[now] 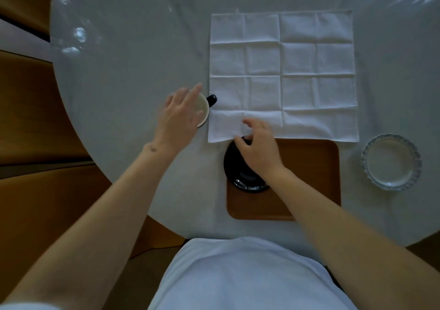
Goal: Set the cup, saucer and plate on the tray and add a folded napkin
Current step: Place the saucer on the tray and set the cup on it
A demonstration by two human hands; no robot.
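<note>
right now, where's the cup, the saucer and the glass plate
cup (202, 105): head view, pale inside near the rim
saucer (247, 181): head view, near rim of the black dish
glass plate (390, 162): head view, flat centre

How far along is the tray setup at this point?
Early. In hand: the right hand is on the saucer at the tray's left edge, and the left hand is open over the cup, which is on the table. Left: the plate sits off the tray and the napkin lies unfolded.
</note>
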